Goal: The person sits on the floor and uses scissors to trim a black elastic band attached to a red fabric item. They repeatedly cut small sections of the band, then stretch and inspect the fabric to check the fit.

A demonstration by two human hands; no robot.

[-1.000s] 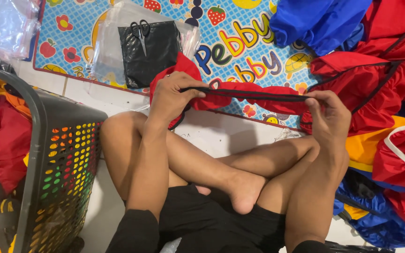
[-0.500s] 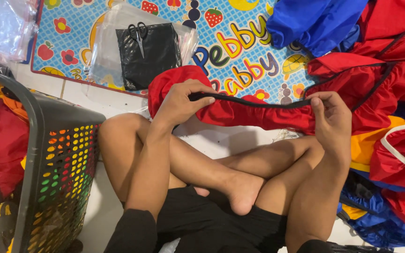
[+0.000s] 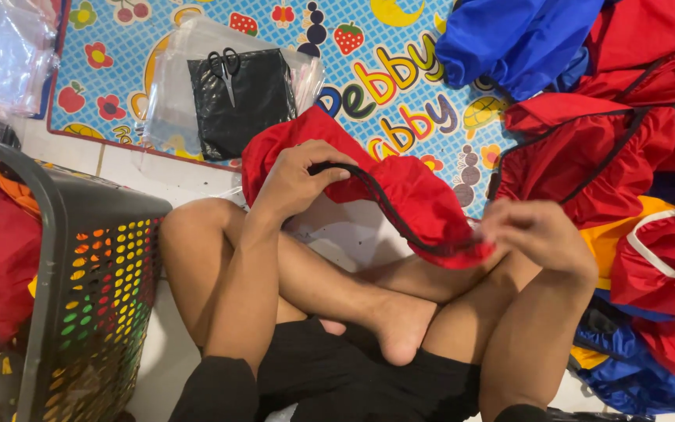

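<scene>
Red, thin, limp fabric of the garment, light and slippery-looking, stretched above the crossed legs, left hand gripping the black-trimmed edge, right hand pinching the near-right end; best held along that trim.

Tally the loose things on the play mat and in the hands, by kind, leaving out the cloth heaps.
Red cloth piece with black trim, held by left hand and right hand: 1
Scissors: 1
Black folded bag: 1
Total: 3
</scene>
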